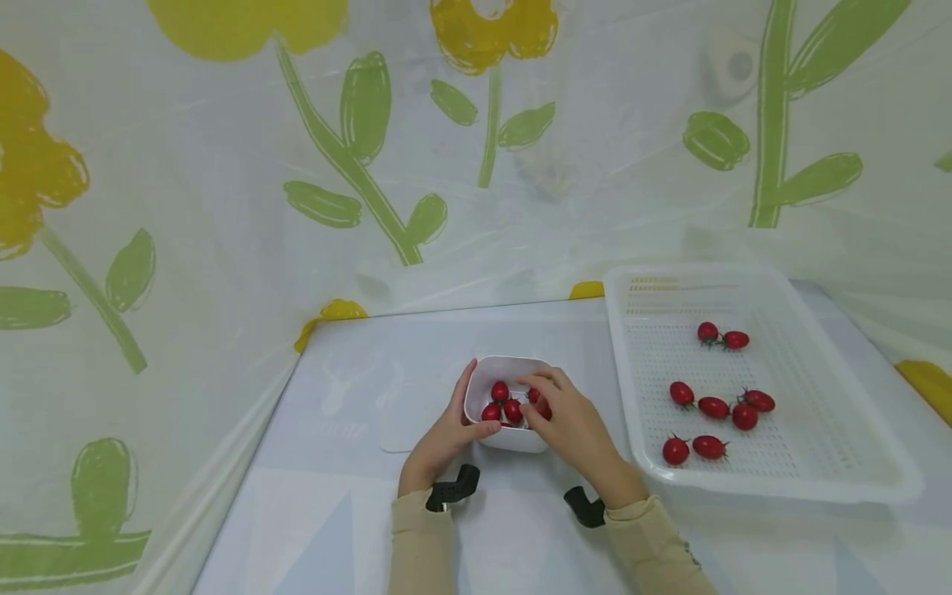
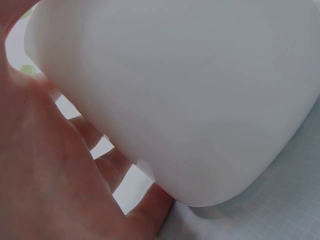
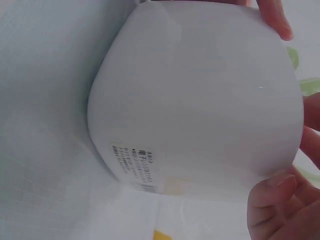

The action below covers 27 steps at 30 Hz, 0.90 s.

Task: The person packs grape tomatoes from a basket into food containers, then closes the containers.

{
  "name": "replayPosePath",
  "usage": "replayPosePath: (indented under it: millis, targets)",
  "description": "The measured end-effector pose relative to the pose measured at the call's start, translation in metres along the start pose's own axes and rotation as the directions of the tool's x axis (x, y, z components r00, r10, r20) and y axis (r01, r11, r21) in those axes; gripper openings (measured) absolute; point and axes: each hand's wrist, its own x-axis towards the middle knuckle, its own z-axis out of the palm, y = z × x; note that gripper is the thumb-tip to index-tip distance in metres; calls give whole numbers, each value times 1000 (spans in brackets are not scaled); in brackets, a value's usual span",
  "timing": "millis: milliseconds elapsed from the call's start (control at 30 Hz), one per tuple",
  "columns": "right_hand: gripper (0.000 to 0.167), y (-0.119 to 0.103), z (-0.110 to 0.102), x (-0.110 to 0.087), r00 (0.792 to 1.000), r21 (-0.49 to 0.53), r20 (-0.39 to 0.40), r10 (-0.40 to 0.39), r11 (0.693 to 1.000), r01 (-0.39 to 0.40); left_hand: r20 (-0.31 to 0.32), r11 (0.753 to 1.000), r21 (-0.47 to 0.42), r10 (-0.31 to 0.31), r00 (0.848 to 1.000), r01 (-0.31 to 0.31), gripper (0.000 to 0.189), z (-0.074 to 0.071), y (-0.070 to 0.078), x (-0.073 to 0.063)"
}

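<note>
A white plastic container [image 1: 513, 440] with rounded corners stands on the table, several red cherry tomatoes [image 1: 500, 392] inside it. My left hand [image 1: 445, 438] grips its left side, the thumb over the near rim and the fingers [image 2: 117, 165] spread along the wall. From the right, my right hand [image 1: 571, 417] reaches over the rim, fingers bent and thumb apart from the index finger. Red tomatoes show between and under these fingers; I cannot tell whether they pinch one. In the right wrist view, the thumb [image 3: 272, 192] overlaps the container's edge, and a printed label [image 3: 134, 167] shows on the wall.
At the right stands a large white perforated basket [image 1: 818, 380], with several cherry tomatoes [image 1: 714, 407] lying in it, some with green stems. A sheet with printed flowers [image 1: 245, 165] hangs behind the pale table [image 1: 327, 463]. Each wrist wears a black mount [image 1: 454, 489].
</note>
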Motion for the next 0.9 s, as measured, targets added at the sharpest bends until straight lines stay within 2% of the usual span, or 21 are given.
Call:
replayPosePath:
  millis: [200,367,633,900]
  targets:
    - [32,-6,-7,2,996,57,-71,-53,997,57,-5,1000,13,0,1000,0,90,-2,1,-1]
    - [31,-13,-17,3,994,88,-77,-74,993,81,-3,1000,11,8,1000,-8,90,-2,2,-3]
    - [34,-22,-37,2,998,131,-49,-37,990,43,-9,1000,13,2,1000,-2,90,-2,4,-4]
    - [28,-18,-60,-1,985,223,-174,18,975,22,-2,1000,-5,-5,1000,5,92,0,3,-1]
